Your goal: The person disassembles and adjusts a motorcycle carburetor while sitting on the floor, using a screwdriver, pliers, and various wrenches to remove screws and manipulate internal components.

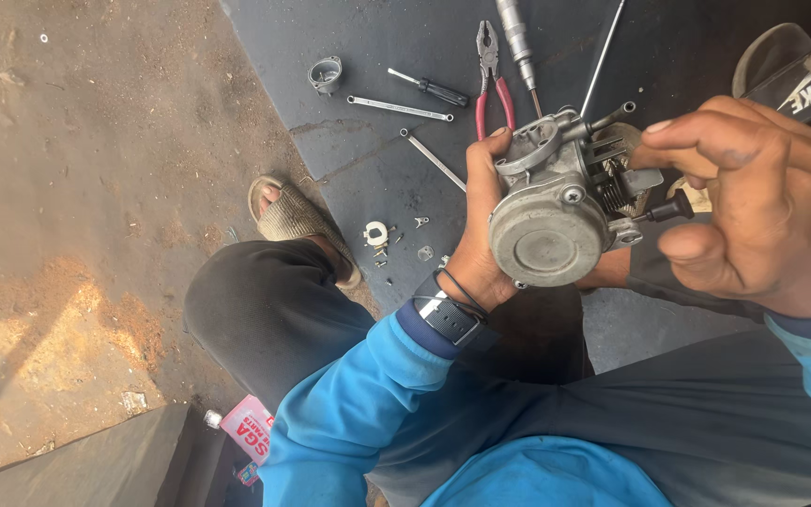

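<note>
a grey cast-metal carburetor (556,202) is held up in front of the chest, above a dark mat (368,169). its round, smooth cap faces the camera at the lower end, and its long axis runs from that cap up and to the right, where a spring and small levers are seen. the left hand (476,235) is wrapped around its left side, thumb laid against the body. the right hand (753,202) is curled, fingers half closed, and a small black knob (673,208) on the carburetor's right side is pinched. on the mat behind, red-handled pliers (492,80), a black-handled screwdriver (429,87), a slim wrench (399,108), a thin rod (603,56) and a small metal cup (326,75) are laid out, with tiny loose parts (382,239) near a sandalled foot (298,221). bare dirt lies to the left.
</note>
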